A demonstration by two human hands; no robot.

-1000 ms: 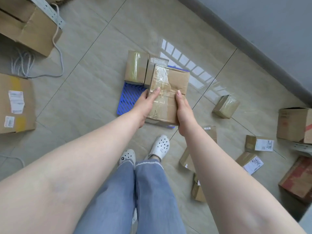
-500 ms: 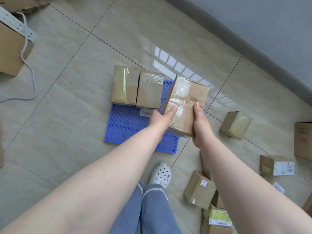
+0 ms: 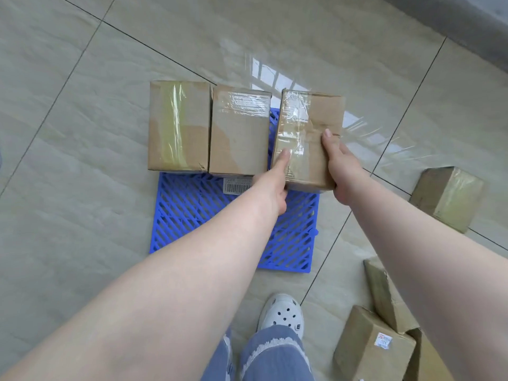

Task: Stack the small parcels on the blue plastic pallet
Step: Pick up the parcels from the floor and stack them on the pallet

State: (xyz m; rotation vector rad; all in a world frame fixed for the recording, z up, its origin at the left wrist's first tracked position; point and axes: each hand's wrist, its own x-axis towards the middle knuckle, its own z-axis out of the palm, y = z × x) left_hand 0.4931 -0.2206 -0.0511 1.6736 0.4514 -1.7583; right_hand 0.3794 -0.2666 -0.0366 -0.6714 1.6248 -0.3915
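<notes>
The floor tiles are smooth and very shiny, like glass. The blue pallet is hard plastic full of holes. The boxes are dull brown cardboard with shiny clear tape. At 6 o'clock, the white shoe looks rubbery.

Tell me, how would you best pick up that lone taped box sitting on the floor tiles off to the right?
Probably by its two long side faces, coming down from above. The lone box sits skewed on the floor with free space all round, and its top is glossy with tape, so hands on the plain cardboard sides, as on the held parcel, should slip less.
</notes>
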